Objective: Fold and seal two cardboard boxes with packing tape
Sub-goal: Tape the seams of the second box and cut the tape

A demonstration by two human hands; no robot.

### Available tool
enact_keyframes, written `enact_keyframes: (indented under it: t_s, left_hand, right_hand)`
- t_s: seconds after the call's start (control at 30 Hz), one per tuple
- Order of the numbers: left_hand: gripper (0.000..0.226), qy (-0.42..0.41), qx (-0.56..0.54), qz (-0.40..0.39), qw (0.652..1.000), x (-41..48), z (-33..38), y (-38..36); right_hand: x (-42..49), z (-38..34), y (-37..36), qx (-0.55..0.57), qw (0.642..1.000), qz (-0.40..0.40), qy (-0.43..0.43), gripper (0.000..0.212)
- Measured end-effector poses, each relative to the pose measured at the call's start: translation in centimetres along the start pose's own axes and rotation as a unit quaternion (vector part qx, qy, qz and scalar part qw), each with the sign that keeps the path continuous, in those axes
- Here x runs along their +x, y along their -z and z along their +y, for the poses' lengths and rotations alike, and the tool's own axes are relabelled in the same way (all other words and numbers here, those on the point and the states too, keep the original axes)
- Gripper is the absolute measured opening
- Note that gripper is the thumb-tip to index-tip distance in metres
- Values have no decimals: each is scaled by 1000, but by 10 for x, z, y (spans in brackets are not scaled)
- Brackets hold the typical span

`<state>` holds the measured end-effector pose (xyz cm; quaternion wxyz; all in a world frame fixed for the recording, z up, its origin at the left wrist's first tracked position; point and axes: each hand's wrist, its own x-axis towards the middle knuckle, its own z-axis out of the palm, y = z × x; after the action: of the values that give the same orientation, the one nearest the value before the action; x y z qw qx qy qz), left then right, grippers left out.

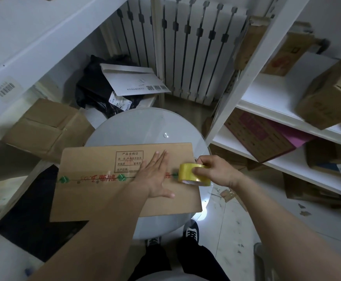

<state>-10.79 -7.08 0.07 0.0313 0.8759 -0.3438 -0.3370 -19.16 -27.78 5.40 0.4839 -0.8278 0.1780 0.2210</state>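
Now, the cardboard box (96,191) lies on the round tabletop (145,126), with its left end hanging past the rim. The centre seam runs left to right across the top face, marked by red print and green diamonds. A glossy strip of tape (104,178) covers that seam.

Your left hand (155,175): the forearm enters from the lower left and crosses the near half of the box diagonally. The palm is flat on the top face over the seam. The fingers are straight, held together and pointing away from you; the thumb is splayed toward the near edge. It presses and grips nothing.

Your right hand (214,171): the forearm comes in from the lower right, wrist bent inward. The fingers are curled over the far side of the yellow tape roll (194,175) and the thumb is pressed on its outer band, so the roll is gripped firmly. The roll stands on edge at the right end of the seam, just beside your left fingertips (whether they touch it cannot be told).

Surroundings: a white radiator (196,47) stands behind the tabletop. White shelves (277,102) on the right carry more cartons. Another brown carton (47,128) sits to the left.
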Motion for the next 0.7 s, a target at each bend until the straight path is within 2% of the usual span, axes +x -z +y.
enact_keyframes:
  t_s: [0.07,0.17,0.27,0.33,0.43,0.53,0.7]
  left_hand:
    - [139,1,-5,-5,1000,0,-1,0]
    - [139,-1,-11,-5,1000,0,-2,-1]
    - [139,0,-11,-7,1000,1,-2,-2]
    - [140,1,-10,-7,1000,1,-1,-2]
    - [141,4,-15,-10,1000,2,-1,-1]
    - [141,3,-12,-8,1000,4,-1,-3]
    - [141,-2,-13,0,1000,5,-3,-5]
  right_hand:
    - [2,4,1,-30,1000,2,1,36]
    - [3,8,7,-125,991,36,-9,23]
    - [6,8,10,-192,980,33,-45,19]
    - [12,5,10,-273,959,35,-63,29]
    - [17,5,18,-415,903,58,-93,47]
    - [21,18,20,-423,896,43,-129,52]
    - [29,35,10,-382,912,22,-145,58]
